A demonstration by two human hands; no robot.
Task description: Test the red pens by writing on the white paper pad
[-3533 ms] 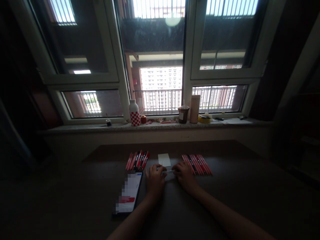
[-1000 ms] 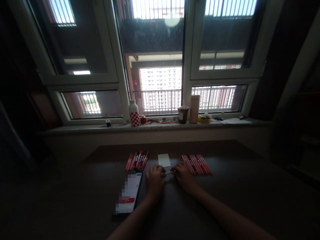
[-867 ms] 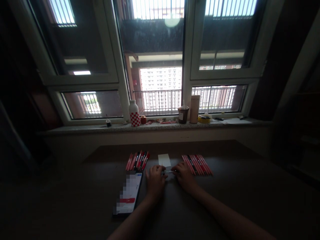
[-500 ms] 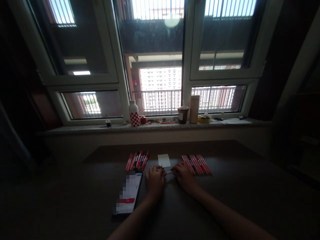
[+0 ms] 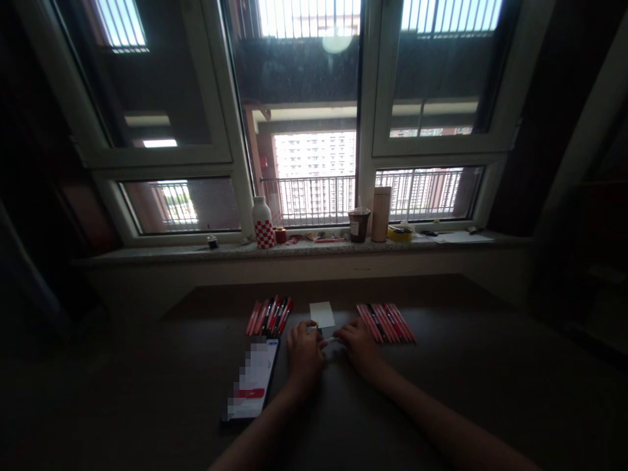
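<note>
Between left grip (image 5: 304,354), right grip (image 5: 361,347): pen (image 5: 330,339)

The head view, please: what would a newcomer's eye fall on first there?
First the bright window behind the dark table, with a red-checked bottle on its sill. Then the left hand and right hand at the table's middle, together pinching what looks like a thin pale pen. Red pens lie to either side, a left row and a right row, with a lit phone beside the left hand.
</note>
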